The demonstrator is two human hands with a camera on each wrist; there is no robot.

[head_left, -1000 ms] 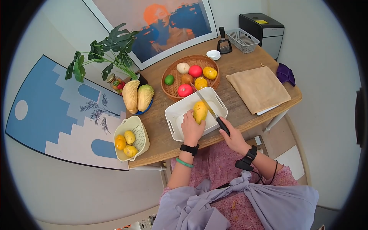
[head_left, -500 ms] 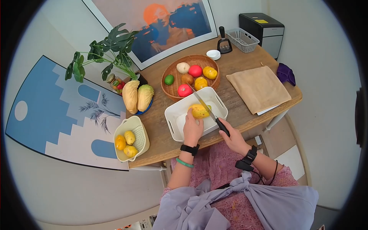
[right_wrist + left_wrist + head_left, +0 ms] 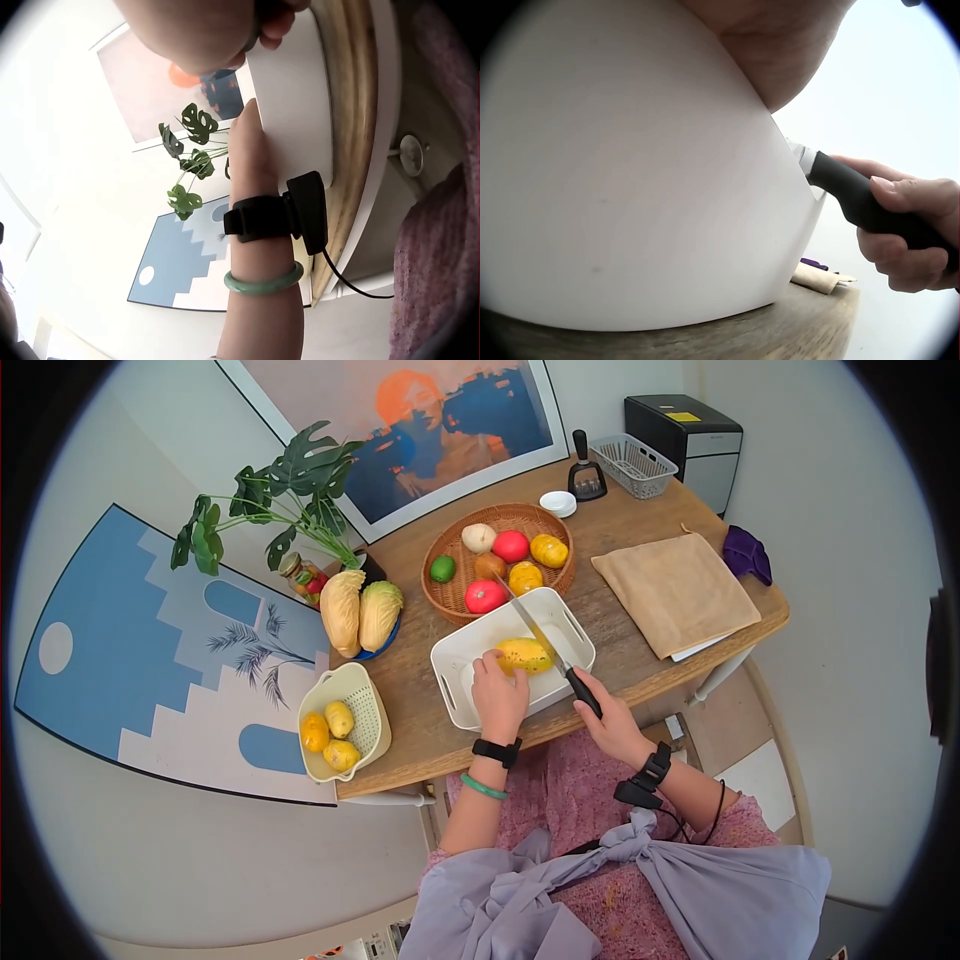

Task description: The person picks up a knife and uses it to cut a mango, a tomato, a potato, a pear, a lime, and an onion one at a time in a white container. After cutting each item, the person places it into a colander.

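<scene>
A speckled yellow mango (image 3: 524, 655) lies crosswise inside a white rectangular tub (image 3: 450, 672) at the table's front. My left hand (image 3: 500, 698) reaches over the tub's near wall and holds the mango by its left end, fingers bent over it and thumb on the near side. In my right hand (image 3: 612, 728) is a knife (image 3: 583, 690), gripped by its black handle. Its blade slants up and left across the mango's right end and past the tub's far rim. The left wrist view shows the right hand's fingers (image 3: 911, 259) wrapped around the handle; the tub wall hides the mango there.
Beyond the tub sits a wicker basket (image 3: 450, 598) of mixed fruit. Left are a pale yellow basket (image 3: 371, 722) of yellow fruit, cabbages (image 3: 342, 612) and a potted plant (image 3: 300, 485). A beige cloth (image 3: 675, 592) lies right; a grey basket (image 3: 635, 465) stands behind.
The mango has turned from pointing away to lying crosswise in the tub. My left hand has shifted to its left end. The knife has stayed nearly in place.
</scene>
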